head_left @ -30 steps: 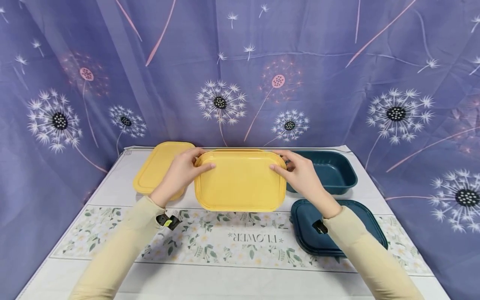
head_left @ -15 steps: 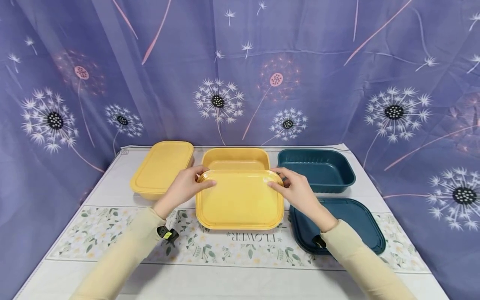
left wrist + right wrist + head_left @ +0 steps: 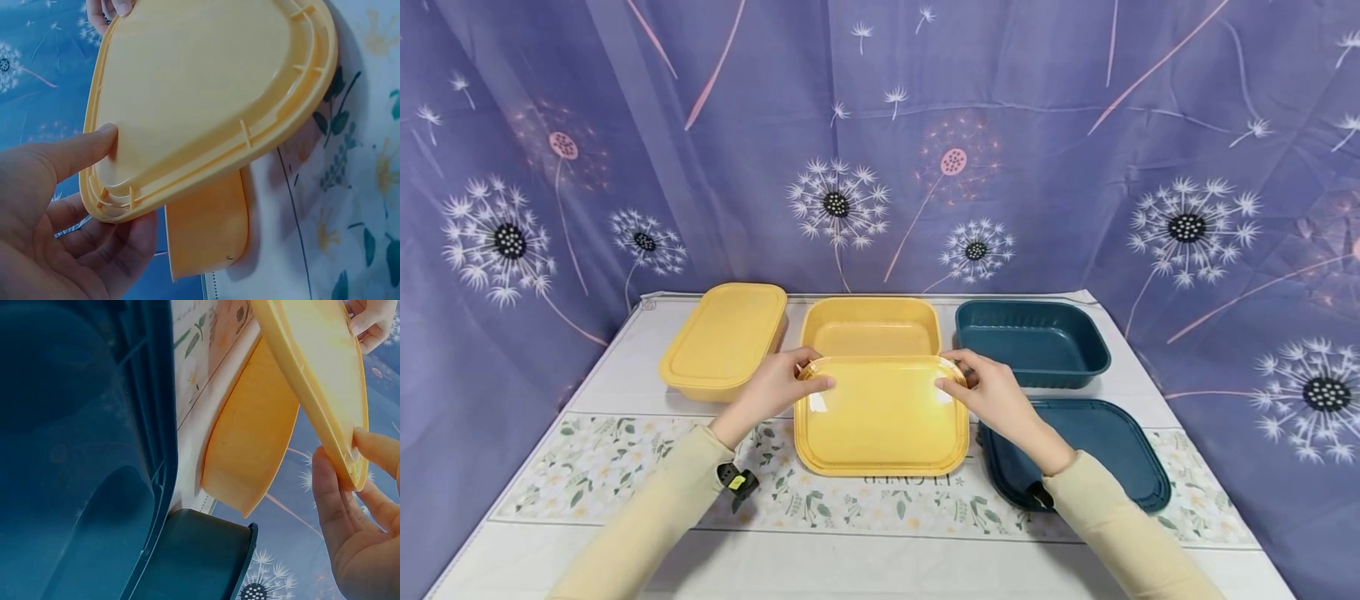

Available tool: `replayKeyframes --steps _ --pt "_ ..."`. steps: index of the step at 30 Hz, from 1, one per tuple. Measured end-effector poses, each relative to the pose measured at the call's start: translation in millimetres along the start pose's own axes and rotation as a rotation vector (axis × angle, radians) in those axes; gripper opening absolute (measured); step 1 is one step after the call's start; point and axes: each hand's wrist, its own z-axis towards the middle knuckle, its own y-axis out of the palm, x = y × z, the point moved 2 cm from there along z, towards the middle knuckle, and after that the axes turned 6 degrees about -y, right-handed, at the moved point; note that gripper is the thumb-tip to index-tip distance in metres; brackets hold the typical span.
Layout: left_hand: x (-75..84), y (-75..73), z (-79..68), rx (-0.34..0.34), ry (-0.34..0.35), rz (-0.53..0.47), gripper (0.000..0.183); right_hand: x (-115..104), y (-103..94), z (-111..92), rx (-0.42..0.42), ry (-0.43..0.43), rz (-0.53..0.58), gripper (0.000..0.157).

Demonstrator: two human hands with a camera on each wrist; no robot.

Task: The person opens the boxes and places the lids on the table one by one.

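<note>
A yellow rectangular lid (image 3: 882, 417) is held up by both hands at its two far corners, tilted so its face points toward me. My left hand (image 3: 771, 387) pinches the left corner, thumb on the face and fingers behind. At the right corner, my right hand (image 3: 1000, 398) pinches it the same way. In the left wrist view, a ribbed groove runs along the edge of the lid (image 3: 194, 81). Just behind the lid stands an open yellow container (image 3: 871, 309), its lower front hidden. The right wrist view shows that container's side wall (image 3: 250, 431) beside the lid.
At the back left sits a yellow container with its lid on (image 3: 722, 337). An open dark teal container (image 3: 1060, 381) stands at the back right, with a teal lid (image 3: 1108, 442) in front of it, partly under my right forearm. A patterned purple curtain (image 3: 880, 167) hangs behind the table.
Both hands have brought the yellow lid down and toward me, still gripping its far corners. The open yellow container behind it has come into view. The other containers stay put.
</note>
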Motion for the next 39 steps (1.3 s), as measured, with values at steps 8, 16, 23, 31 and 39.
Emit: replayKeyframes --steps 8,16,23,31,39 --pt "0.2 3.1 0.0 -0.005 -0.014 0.019 0.034 1 3.1 -3 -0.041 0.017 0.01 0.039" --pt "-1.5 5.1 -1.4 -0.015 -0.009 0.045 0.035 3 5.6 -3 -0.078 0.031 0.0 0.039" --pt "-2.8 10.6 -2.1 -0.023 -0.027 0.101 0.036 4 7.3 -3 -0.138 0.072 -0.053 0.04" --pt "-6.2 15.4 -2.1 -0.04 -0.054 0.118 0.042 7 11.0 -3 -0.173 0.089 -0.046 0.04" --pt "-12.6 20.2 -0.5 -0.052 -0.071 0.092 0.045 10 17.0 -1 -0.208 0.126 -0.038 0.04"
